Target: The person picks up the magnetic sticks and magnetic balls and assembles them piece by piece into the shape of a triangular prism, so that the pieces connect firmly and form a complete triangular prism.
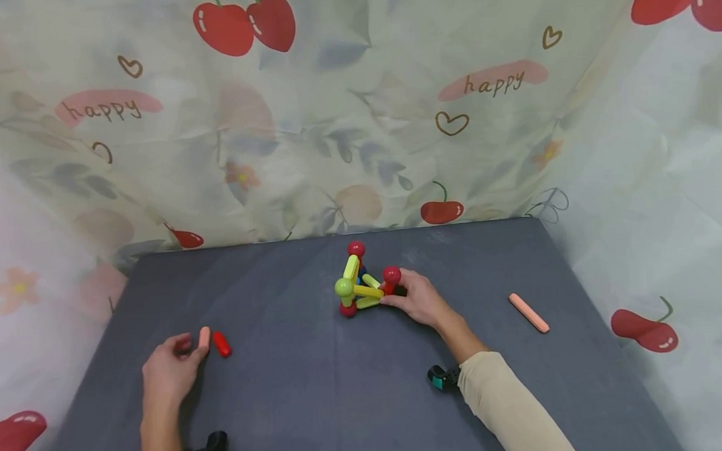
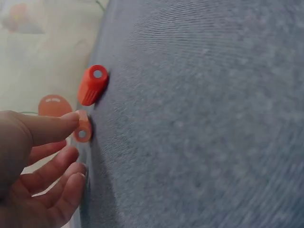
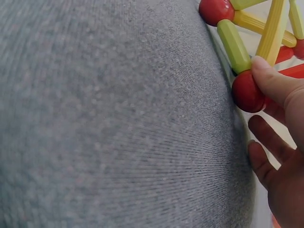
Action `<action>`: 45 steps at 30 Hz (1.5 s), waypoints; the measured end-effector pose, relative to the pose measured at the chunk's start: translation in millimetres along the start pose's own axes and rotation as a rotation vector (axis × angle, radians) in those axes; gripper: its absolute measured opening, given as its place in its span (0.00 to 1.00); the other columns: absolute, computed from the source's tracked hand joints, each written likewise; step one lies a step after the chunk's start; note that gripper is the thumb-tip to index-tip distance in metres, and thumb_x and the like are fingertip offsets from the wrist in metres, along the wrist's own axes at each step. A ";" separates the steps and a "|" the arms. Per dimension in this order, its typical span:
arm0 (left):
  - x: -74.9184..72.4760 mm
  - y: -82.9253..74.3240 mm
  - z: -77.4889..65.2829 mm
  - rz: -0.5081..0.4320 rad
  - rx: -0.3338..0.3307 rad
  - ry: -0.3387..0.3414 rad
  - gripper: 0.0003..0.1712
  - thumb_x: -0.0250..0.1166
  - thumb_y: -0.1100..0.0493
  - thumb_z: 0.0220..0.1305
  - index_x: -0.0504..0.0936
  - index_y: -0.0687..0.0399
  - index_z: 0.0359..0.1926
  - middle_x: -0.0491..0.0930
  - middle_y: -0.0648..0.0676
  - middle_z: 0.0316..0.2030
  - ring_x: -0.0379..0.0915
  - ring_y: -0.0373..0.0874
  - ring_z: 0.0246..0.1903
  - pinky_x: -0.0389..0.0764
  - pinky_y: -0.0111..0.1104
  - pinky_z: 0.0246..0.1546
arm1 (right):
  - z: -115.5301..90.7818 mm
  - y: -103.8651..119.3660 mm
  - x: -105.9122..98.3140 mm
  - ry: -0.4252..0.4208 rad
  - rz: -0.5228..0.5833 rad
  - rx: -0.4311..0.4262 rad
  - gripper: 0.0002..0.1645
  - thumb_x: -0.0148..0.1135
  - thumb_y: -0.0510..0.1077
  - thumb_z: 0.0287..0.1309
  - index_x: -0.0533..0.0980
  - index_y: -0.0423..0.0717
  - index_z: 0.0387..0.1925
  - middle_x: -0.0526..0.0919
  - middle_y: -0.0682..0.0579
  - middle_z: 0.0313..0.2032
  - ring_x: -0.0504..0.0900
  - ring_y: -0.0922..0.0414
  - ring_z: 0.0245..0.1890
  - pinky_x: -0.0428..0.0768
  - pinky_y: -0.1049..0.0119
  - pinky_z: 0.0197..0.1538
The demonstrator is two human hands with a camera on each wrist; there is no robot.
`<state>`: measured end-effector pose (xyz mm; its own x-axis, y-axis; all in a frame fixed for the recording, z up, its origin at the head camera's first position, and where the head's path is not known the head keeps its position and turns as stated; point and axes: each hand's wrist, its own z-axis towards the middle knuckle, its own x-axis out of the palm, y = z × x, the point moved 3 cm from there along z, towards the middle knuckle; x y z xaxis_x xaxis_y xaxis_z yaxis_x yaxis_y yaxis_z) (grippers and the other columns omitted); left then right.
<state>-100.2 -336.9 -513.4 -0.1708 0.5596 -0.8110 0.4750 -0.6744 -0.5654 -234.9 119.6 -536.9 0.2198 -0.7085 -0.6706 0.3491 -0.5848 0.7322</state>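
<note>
My left hand (image 1: 168, 373) is at the left of the table, its thumb tip touching a short peach magnetic rod (image 1: 204, 336). The other fingers are loosely bent and apart from the rod in the left wrist view. Close beside it lies a short red rod (image 2: 93, 85) with a metal dot in its end. Near the middle, my right hand (image 1: 423, 300) grips one corner of a ball-and-rod magnetic construction (image 1: 367, 291). Its thumb presses where a yellow rod (image 3: 271, 35) meets a red ball (image 3: 248, 91). Green, yellow and red rods join red, green and dark blue balls.
A longer peach rod (image 1: 529, 313) lies at the right on the dark grey tabletop (image 1: 296, 392). A patterned curtain (image 1: 331, 118) stands along the back and both sides. Black wrist straps (image 1: 210, 449) show at both sleeves.
</note>
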 end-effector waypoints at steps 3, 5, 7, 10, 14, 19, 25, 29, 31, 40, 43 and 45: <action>3.7 -0.2 1.6 0.009 -0.018 0.011 0.30 0.64 0.48 0.71 0.74 0.63 0.65 0.80 0.67 0.58 0.76 0.62 0.55 0.76 0.55 0.53 | -0.5 -0.3 0.1 -0.004 0.005 -0.006 0.12 0.75 0.51 0.58 0.85 0.54 0.42 0.84 0.55 0.43 0.81 0.55 0.48 0.80 0.54 0.57; 5.2 -0.6 3.1 0.016 -0.030 0.008 0.27 0.63 0.50 0.72 0.76 0.63 0.63 0.81 0.67 0.56 0.75 0.63 0.54 0.76 0.55 0.52 | -1.2 -0.6 0.8 -0.006 0.009 -0.013 0.12 0.75 0.50 0.58 0.84 0.54 0.42 0.84 0.55 0.43 0.82 0.55 0.48 0.81 0.54 0.56; 5.8 -1.5 4.7 0.029 -0.031 0.000 0.25 0.62 0.51 0.72 0.77 0.64 0.62 0.81 0.68 0.54 0.74 0.63 0.53 0.77 0.55 0.51 | -1.8 -1.0 1.7 -0.006 0.013 -0.022 0.12 0.75 0.50 0.58 0.84 0.54 0.42 0.84 0.55 0.43 0.82 0.55 0.47 0.81 0.54 0.55; 4.1 -12.7 4.3 0.027 0.007 -0.049 0.24 0.60 0.50 0.74 0.78 0.63 0.61 0.81 0.68 0.53 0.74 0.63 0.51 0.75 0.56 0.51 | -2.1 -1.5 2.2 -0.005 0.016 -0.027 0.12 0.75 0.50 0.58 0.84 0.54 0.42 0.84 0.56 0.44 0.82 0.56 0.47 0.81 0.54 0.56; -0.9 -57.6 -3.6 -0.053 0.163 -0.122 0.25 0.60 0.47 0.74 0.80 0.59 0.62 0.80 0.66 0.54 0.71 0.61 0.53 0.71 0.56 0.54 | -1.3 -2.4 1.4 -0.012 0.025 -0.020 0.12 0.75 0.50 0.58 0.84 0.54 0.43 0.84 0.55 0.43 0.83 0.55 0.47 0.82 0.54 0.56; 10.0 -140.9 -22.5 -0.183 0.459 -0.130 0.24 0.65 0.42 0.70 0.84 0.51 0.58 0.84 0.58 0.51 0.72 0.54 0.54 0.71 0.52 0.54 | -1.8 -2.2 0.5 -0.014 0.022 -0.026 0.12 0.75 0.50 0.58 0.84 0.53 0.43 0.84 0.55 0.43 0.83 0.55 0.47 0.82 0.54 0.56; 57.4 -221.6 -47.2 -0.260 0.787 -0.046 0.16 0.69 0.44 0.67 0.88 0.45 0.50 0.86 0.48 0.45 0.69 0.48 0.52 0.72 0.48 0.54 | -2.2 -0.6 -0.6 -0.025 0.027 -0.030 0.13 0.75 0.49 0.58 0.85 0.52 0.43 0.84 0.53 0.44 0.83 0.54 0.47 0.82 0.54 0.56; 88.1 -245.4 -53.9 -0.245 0.874 0.021 0.16 0.68 0.41 0.67 0.89 0.43 0.47 0.87 0.45 0.43 0.66 0.46 0.53 0.74 0.45 0.53 | -2.6 0.5 -1.8 -0.024 0.022 -0.022 0.15 0.76 0.49 0.57 0.85 0.51 0.45 0.85 0.53 0.44 0.84 0.54 0.46 0.83 0.53 0.56; 96.9 -249.0 -54.7 -0.222 0.901 0.007 0.15 0.69 0.43 0.66 0.89 0.43 0.46 0.87 0.45 0.42 0.67 0.46 0.53 0.73 0.45 0.54 | -2.4 0.8 -1.6 -0.018 0.017 -0.028 0.16 0.75 0.50 0.57 0.84 0.51 0.46 0.85 0.53 0.45 0.85 0.55 0.47 0.83 0.54 0.56; 107.8 -246.3 -53.6 -0.072 0.969 -0.056 0.12 0.77 0.55 0.58 0.90 0.43 0.44 0.84 0.47 0.40 0.66 0.50 0.54 0.64 0.52 0.56 | -3.1 -1.1 -0.6 -0.011 0.025 -0.014 0.15 0.74 0.51 0.58 0.84 0.53 0.46 0.85 0.54 0.45 0.85 0.55 0.47 0.83 0.54 0.57; 107.9 -246.2 -53.3 -0.055 0.964 -0.059 0.12 0.77 0.55 0.58 0.90 0.43 0.44 0.84 0.47 0.40 0.66 0.50 0.55 0.64 0.52 0.58 | -3.4 -1.8 -0.2 -0.010 0.028 -0.023 0.15 0.74 0.51 0.59 0.84 0.53 0.46 0.85 0.54 0.45 0.85 0.55 0.47 0.83 0.54 0.57; 108.0 -247.1 -53.7 -0.040 0.979 -0.065 0.13 0.77 0.55 0.58 0.90 0.42 0.44 0.84 0.47 0.40 0.66 0.50 0.55 0.64 0.52 0.58 | -3.5 -2.3 -0.2 -0.012 0.034 -0.027 0.15 0.74 0.51 0.59 0.84 0.53 0.46 0.84 0.54 0.45 0.85 0.55 0.47 0.83 0.54 0.57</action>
<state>-189.7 -84.0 -453.1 -0.2325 0.5830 -0.7785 -0.4525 -0.7734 -0.4440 -232.6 122.5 -538.8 0.2211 -0.7322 -0.6442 0.3666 -0.5497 0.7506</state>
